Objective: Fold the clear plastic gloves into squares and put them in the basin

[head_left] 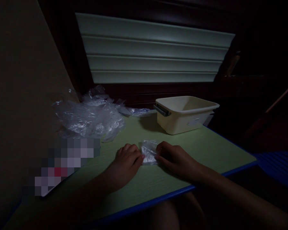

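Observation:
A small folded clear plastic bag [149, 152] lies flat on the light green table [180, 153], between my two hands. At its left edge is my left hand [128, 161], fingers curled and the thumb against the plastic. My right hand [175, 158] pinches the bag's right edge between thumb and fingers. Parts of both hands' fingertips are hidden. Beyond the left hand lies a large loose heap of crumpled clear plastic bags [91, 115].
A cream plastic bin [182, 123] with dark handles stands at the back right of the table. A blurred-out flat object [67, 163] lies at the left. The table's edge [158, 200] is blue. Behind is a slatted panel [148, 51]; a blue slatted surface [278, 166] lies right.

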Tool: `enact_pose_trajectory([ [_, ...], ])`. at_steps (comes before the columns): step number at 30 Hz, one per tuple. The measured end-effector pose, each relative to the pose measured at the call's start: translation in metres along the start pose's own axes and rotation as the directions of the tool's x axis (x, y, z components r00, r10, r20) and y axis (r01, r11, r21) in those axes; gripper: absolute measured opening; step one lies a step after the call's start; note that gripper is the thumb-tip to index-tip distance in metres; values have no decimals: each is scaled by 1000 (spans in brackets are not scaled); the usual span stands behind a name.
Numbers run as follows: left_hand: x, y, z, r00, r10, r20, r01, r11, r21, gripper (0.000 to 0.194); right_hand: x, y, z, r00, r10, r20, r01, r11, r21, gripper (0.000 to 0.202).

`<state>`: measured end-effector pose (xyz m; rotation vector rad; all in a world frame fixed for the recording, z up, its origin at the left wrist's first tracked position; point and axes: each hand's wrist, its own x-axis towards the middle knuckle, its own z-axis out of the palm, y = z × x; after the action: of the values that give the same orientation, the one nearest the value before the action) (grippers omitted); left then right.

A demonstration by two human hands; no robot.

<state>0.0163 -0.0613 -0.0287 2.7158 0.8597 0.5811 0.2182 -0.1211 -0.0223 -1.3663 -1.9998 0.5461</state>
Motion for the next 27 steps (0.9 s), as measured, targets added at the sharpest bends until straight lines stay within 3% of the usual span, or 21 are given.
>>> enact_pose_trajectory([
  [5,1,-1,1,999,30,14,-31,998,57,23,-3,1,1,1000,-1,-2,2,999,38,15],
  [12,2,3,0,999,48,-24,-45,990,134,20,-2,-6,0,989,-144,44,150,961,-234,2],
  [17,2,6,-1,994,60,-91,-41,979,199,15,1,-5,3,986,-157,57,167,932,-322,11],
  [22,2,2,6,968,234,-90,-226,970,94,20,-1,-5,3,981,-187,49,193,920,-342,10],
  [27,2,-3,10,970,243,-25,-243,969,-45,28,-3,-6,0,973,-227,30,223,910,-350,12],
])
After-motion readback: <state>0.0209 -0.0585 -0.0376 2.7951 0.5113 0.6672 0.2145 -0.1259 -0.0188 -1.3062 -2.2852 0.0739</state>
